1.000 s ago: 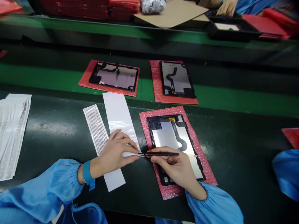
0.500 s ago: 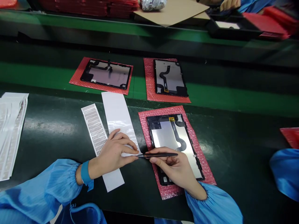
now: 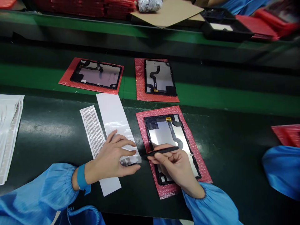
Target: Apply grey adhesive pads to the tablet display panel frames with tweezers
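My right hand [image 3: 177,164] is closed around black tweezers [image 3: 164,150], above the lower part of a tablet screen assembly [image 3: 159,132] lying on pink bubble wrap [image 3: 195,147]. At the tweezers' tip is a small clear-and-grey film piece [image 3: 130,160]. My left hand [image 3: 114,157] has its thumb and index finger spread apart, one on either side of that film. Beneath this hand lies a long white backing sheet [image 3: 114,112], partly covered. Beside it is a strip of small silvery labels [image 3: 92,126], its lower end hidden by my hand.
Two more screen assemblies, one at the left [image 3: 98,76] and one at the right [image 3: 161,75], lie on pink wrap farther back. A pile of white sheets [image 3: 10,125] is at far left. Another person's blue sleeve [image 3: 284,170] shows at right. A coiled cord [image 3: 83,208] hangs near my left sleeve.
My left thumb and index finger have parted from their pinch, and the film piece now shows between them at the tweezers' tip. The tweezers are tilted more. The whole view has shifted slightly.
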Motion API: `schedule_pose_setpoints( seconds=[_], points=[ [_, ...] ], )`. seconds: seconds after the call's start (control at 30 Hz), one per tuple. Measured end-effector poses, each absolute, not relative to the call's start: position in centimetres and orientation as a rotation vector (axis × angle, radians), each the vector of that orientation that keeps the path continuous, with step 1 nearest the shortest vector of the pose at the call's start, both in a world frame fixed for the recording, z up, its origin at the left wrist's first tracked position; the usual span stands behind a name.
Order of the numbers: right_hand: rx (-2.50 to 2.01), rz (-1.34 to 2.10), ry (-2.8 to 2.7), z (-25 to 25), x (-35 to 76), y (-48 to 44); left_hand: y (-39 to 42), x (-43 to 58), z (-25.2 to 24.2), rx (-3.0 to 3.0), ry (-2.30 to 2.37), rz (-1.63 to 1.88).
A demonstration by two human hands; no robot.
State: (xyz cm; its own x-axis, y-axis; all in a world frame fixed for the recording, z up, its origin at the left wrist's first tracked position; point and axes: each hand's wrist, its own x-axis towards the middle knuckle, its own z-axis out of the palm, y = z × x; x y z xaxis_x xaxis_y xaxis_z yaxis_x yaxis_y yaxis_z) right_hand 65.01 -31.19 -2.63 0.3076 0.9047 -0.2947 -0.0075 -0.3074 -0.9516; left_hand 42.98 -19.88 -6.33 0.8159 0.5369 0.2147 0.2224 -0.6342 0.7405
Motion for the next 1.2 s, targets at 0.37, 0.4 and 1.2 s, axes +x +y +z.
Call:
schedule_pose_setpoints(
  seconds=[0.37,0.4,1.2],
  points=[
    [-1.600,0.891,-0.851,-1.8,70.4,-25.3,-18.0,48.5,-5.8,2.643,0.293,0.712],
    [-1.607,0.896,-0.849,-2.2,70.4,-25.2,-17.6,49.1,-6.1,2.664,0.281,0.736],
    [-1.703,0.871,-0.876,-2.8,70.9,-25.5,-17.3,50.2,-7.0,2.568,0.278,0.697]
  ],
)
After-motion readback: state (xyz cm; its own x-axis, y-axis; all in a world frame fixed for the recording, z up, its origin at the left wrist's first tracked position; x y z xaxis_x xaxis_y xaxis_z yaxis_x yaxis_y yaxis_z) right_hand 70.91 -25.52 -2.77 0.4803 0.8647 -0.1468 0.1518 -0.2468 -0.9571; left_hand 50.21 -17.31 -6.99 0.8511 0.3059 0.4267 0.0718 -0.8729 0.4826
